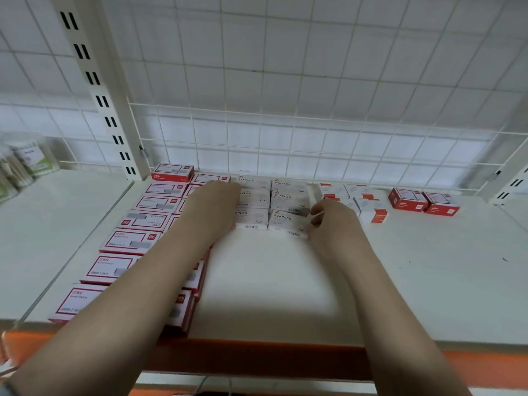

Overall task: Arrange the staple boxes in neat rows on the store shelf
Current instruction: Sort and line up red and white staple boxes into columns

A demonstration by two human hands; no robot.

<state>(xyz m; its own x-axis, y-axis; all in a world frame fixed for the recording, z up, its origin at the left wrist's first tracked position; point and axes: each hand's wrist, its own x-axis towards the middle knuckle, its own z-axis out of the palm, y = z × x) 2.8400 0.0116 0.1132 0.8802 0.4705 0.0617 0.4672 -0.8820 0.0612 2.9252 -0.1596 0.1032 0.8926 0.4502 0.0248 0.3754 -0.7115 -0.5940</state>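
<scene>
Several white staple boxes with red frames (130, 241) lie in two rows down the left of the white shelf (285, 281). Two short rows of white boxes marked STAPLES (288, 200) sit at the back middle. My left hand (213, 208) lies flat, fingers straight, against the left side of those white boxes. My right hand (333, 221) has curled fingers at the right edge of the nearest white STAPLES box (287, 224), pinching its side.
Small white and orange boxes (368, 208) lie loose at the back right, with two red boxes (423, 201) beyond them. A wire grid (285, 138) backs the shelf. Jars of cotton swabs (23, 164) stand at far left. The shelf's front edge is orange (257, 358).
</scene>
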